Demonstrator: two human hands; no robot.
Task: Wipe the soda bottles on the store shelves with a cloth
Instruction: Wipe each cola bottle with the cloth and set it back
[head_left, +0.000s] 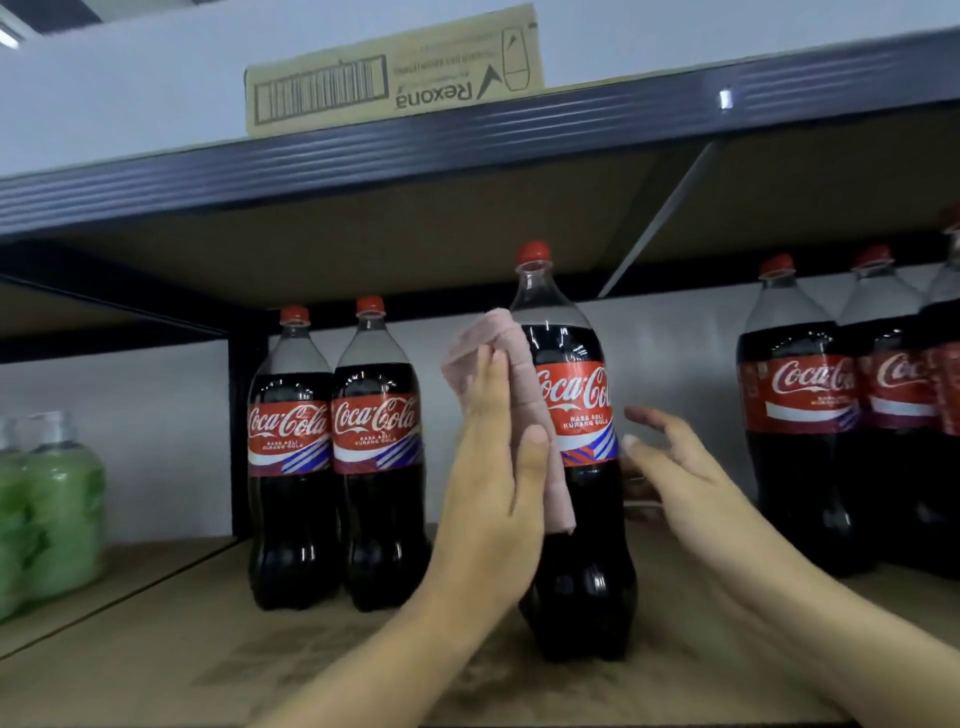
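A brown cardboard carton (395, 70) printed "Rexona" upside down, with a barcode, sits on the upper shelf (467, 137). At the far left of the lower shelf (156, 649), green bottles (57, 514) with clear caps stand blurred.

Green bottles (47, 509) — blurred, cut off left

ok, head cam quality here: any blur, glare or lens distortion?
Head view: wide-angle bowing curves the upper shelf edge; the right hand and the green bottles at the left edge are soft; small highlights glint on the front bottle; the cloth and left hand read clearly.
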